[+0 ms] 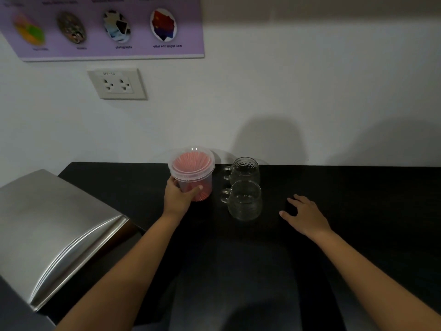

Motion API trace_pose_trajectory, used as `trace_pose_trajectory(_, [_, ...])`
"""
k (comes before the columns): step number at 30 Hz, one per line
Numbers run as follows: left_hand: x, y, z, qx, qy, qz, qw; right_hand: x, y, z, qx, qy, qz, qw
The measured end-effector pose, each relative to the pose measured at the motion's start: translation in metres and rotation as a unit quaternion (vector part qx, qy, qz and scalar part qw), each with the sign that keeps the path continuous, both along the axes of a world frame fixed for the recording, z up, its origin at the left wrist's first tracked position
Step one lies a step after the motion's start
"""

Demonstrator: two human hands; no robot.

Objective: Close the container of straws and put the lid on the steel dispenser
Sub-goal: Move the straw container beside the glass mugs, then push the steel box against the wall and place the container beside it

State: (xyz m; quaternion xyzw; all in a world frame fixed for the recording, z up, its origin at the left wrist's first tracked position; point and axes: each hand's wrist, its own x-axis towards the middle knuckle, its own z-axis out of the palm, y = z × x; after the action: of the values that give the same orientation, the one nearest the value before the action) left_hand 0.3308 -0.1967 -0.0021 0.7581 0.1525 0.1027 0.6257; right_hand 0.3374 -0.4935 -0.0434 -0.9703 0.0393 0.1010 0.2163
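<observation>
A clear plastic container (192, 173) full of pink straws stands at the back of the black counter (358, 211), with its clear lid (191, 161) lying on top. My left hand (179, 195) wraps around the container's left side and front. My right hand (306, 215) rests flat on the counter to the right, fingers spread, holding nothing. The steel dispenser (55, 232) sits at the left, its brushed metal top sloping toward me.
Two clear glass mugs (243, 187) stand one behind the other, just right of the container and between my hands. A white wall with a double socket (117, 84) and a purple poster (107, 27) rises behind the counter.
</observation>
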Motion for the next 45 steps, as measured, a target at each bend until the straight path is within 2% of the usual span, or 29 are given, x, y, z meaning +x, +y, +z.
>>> trace_pose_trajectory(3, [-0.006, -0.005, 0.002, -0.025, 0.021, 0.017, 0.999, 0.0, -0.001, 0.002, 0.0, 0.006, 0.006, 1.0])
trace_pose_trajectory(6, [-0.022, -0.016, 0.001, -0.049, 0.082, 0.036, 0.995, 0.0, -0.002, 0.006, 0.005, 0.02, 0.006, 1.0])
trace_pose_trajectory(12, [-0.076, -0.039, 0.01, -0.03, 0.092, -0.007, 0.995, -0.018, 0.007, 0.025, 0.093, -0.074, -0.055, 0.991])
trace_pose_trajectory(17, [-0.105, -0.047, 0.048, 0.007, 0.033, -0.074, 0.997, -0.039, 0.024, 0.062, 0.172, -0.161, -0.035, 0.971])
trace_pose_trajectory(23, [-0.126, -0.03, 0.111, 0.032, -0.052, -0.087, 0.994, -0.06, 0.067, 0.11, 0.242, -0.239, 0.021, 0.94])
trace_pose_trajectory(29, [-0.14, 0.018, 0.159, 0.081, -0.117, -0.087, 0.986, -0.08, 0.125, 0.147, 0.284, -0.26, 0.069, 0.92])
trace_pose_trajectory(33, [-0.143, 0.065, 0.174, 0.082, -0.144, -0.085, 0.983, -0.093, 0.166, 0.166, 0.299, -0.263, 0.083, 0.913])
trace_pose_trajectory(45, [-0.148, 0.236, 0.162, 0.132, -0.153, -0.053, 0.978, -0.156, 0.277, 0.171, 0.318, -0.258, 0.081, 0.908])
